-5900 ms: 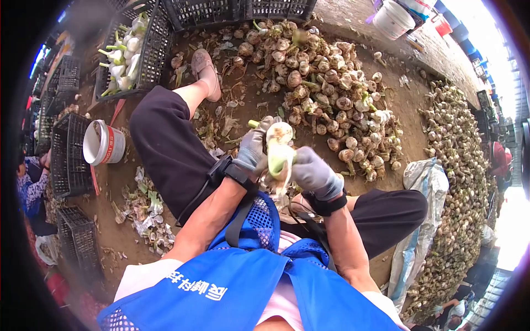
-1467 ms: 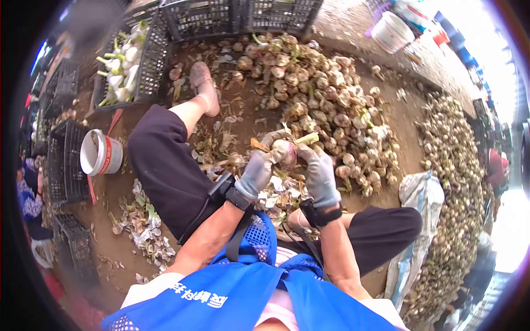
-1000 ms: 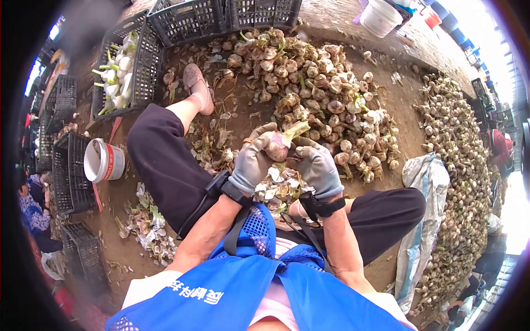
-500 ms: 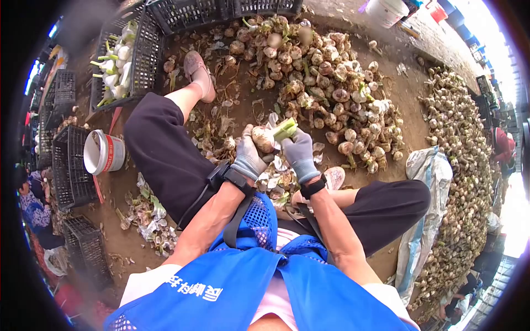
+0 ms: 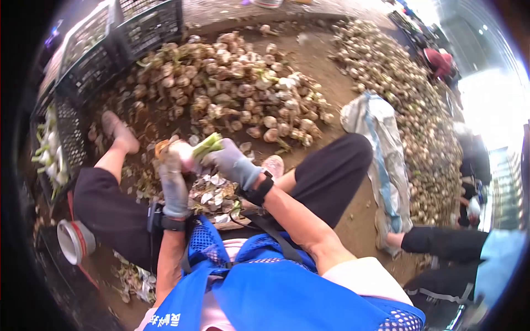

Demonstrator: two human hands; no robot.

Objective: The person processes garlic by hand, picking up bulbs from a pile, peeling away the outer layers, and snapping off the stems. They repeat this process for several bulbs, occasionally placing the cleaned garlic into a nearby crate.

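Left hand [image 5: 174,185]: in a grey knit glove, clenched around a pale, dirt-stained garlic bulb [image 5: 181,149], which is held up over the person's lap, between the knees.
Right hand [image 5: 232,163]: also in a grey glove, its fingers closed on the short green stalk [image 5: 208,144] that sticks out of the same bulb, so both hands are on one bulb.
State of the bulb: some brownish skin shows at its left side. It does not look fully cleaned yet, though blur makes this hard to tell.
Done so far: a heap of torn whitish skins [image 5: 212,194] lies on the earth floor [image 5: 342,94] just beneath the hands. A black plastic mesh crate [image 5: 72,129] near the floor's left edge holds clean white bulbs with green tops [image 5: 47,157]. Judging by these, a fair number are finished.
Left to do: a broad pile of brown, unpeeled bulbs [image 5: 232,94] lies in front of the person, towards the far edge. A second long bank of bulbs [image 5: 408,105] runs down the right side. By this, most of the work seems to remain.
Around: a white woven sack [image 5: 381,143] lies between the right knee and the long bank. A white bucket with a red band [image 5: 74,241] lies on its side by the left thigh. Another person's dark trouser leg [image 5: 441,243] is at the lower right.
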